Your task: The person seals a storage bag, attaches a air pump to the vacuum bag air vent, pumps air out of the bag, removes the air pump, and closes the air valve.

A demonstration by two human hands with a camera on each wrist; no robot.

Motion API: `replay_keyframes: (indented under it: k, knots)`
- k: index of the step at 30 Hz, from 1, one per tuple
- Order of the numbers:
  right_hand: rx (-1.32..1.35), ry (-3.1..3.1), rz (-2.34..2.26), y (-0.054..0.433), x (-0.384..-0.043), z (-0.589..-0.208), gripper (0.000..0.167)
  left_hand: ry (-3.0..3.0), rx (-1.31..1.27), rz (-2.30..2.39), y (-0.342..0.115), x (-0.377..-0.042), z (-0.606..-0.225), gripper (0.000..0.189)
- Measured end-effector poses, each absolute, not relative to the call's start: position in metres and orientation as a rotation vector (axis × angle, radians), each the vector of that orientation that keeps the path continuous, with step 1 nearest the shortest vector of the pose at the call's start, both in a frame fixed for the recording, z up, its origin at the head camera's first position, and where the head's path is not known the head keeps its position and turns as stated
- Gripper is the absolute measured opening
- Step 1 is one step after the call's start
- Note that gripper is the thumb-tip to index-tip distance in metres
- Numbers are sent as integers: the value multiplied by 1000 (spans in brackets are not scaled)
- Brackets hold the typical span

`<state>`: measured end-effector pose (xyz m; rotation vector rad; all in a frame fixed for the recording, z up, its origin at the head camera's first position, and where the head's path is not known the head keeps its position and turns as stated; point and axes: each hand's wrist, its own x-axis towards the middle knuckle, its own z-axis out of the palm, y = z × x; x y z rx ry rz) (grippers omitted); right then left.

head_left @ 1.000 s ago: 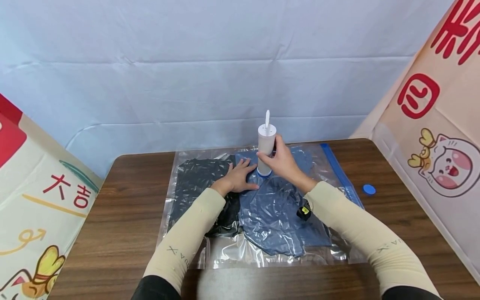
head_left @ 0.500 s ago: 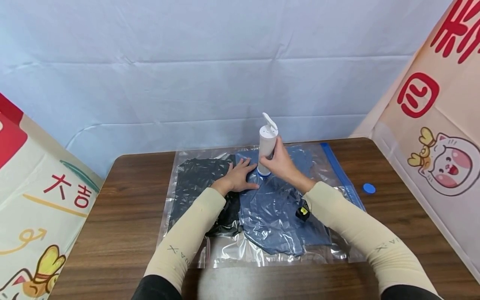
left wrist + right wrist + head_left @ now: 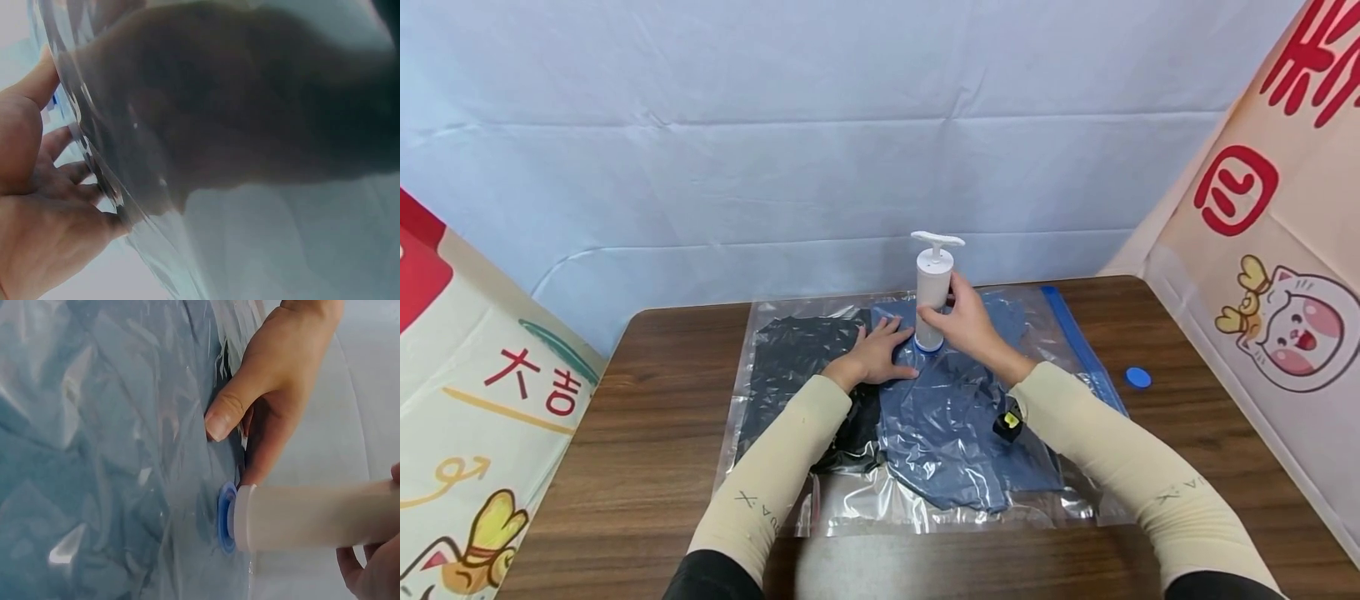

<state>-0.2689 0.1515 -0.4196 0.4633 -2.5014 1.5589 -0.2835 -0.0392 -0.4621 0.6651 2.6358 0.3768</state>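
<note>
A white hand pump [image 3: 933, 287] stands upright on the blue valve ring [image 3: 225, 517] of a clear vacuum storage bag [image 3: 872, 504]. My right hand [image 3: 968, 323] grips the pump's barrel, thumb on the near side. On top, the T-shaped handle [image 3: 937, 239] sits close to the barrel and lies crosswise. My left hand [image 3: 874, 353] presses flat on the bag just left of the valve, fingers spread. Inside the bag lie a dark garment [image 3: 801, 367] at the left and a blue garment [image 3: 943, 442] at the right. In the left wrist view, the left hand [image 3: 44, 181] touches the plastic.
A blue round cap [image 3: 1138, 378] lies on the wooden table [image 3: 647, 400], right of the bag. The bag's blue zip strip [image 3: 1078, 342] runs along its right side. A pale cloth backdrop [image 3: 820, 150] hangs behind the table; printed banners [image 3: 1285, 325] flank it.
The pump handle has turned from end-on to crosswise, and it now sits lower over the barrel. The pump tilted slightly and straightened. My left hand has stayed in place.
</note>
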Motion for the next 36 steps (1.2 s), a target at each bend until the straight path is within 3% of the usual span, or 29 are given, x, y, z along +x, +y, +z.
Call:
replay_keyframes:
  k: [14, 24, 36]
  knots:
    - [426, -2442, 1694, 145, -270, -419, 85, 2631, 678, 380, -39, -284, -462, 84]
    - [460, -2463, 1607, 152, -270, -417, 64, 2634, 666, 381, -39, -283, -462, 83]
    - [437, -2428, 1723, 145, -268, -416, 82, 2632, 671, 395, -39, -283, -465, 84]
